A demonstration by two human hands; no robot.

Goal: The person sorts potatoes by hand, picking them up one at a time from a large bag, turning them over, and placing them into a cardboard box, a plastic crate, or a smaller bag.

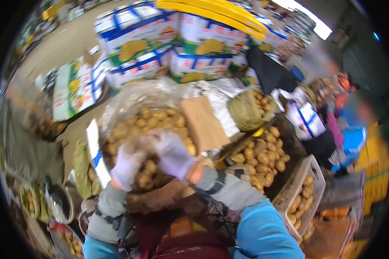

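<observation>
My left hand (129,163) and my right hand (173,152), both in pale gloves, are close together over an open carton lined with clear plastic (129,96). Potatoes (148,175) fill the carton around and below them. Something brownish shows between the two hands, too blurred to make out. Motion smears the fingers, so their grip does not show. A brown cardboard flap (204,124) stands along the carton's right side, and a white flap (97,151) along its left.
Right of the carton, loose potatoes (263,157) lie in a dark trough beside a white plastic crate (320,177) of potatoes. Printed cartons (136,41) are stacked ahead, under yellow crates (216,13). A green sack (246,110) holds potatoes. People (337,129) sit at the right.
</observation>
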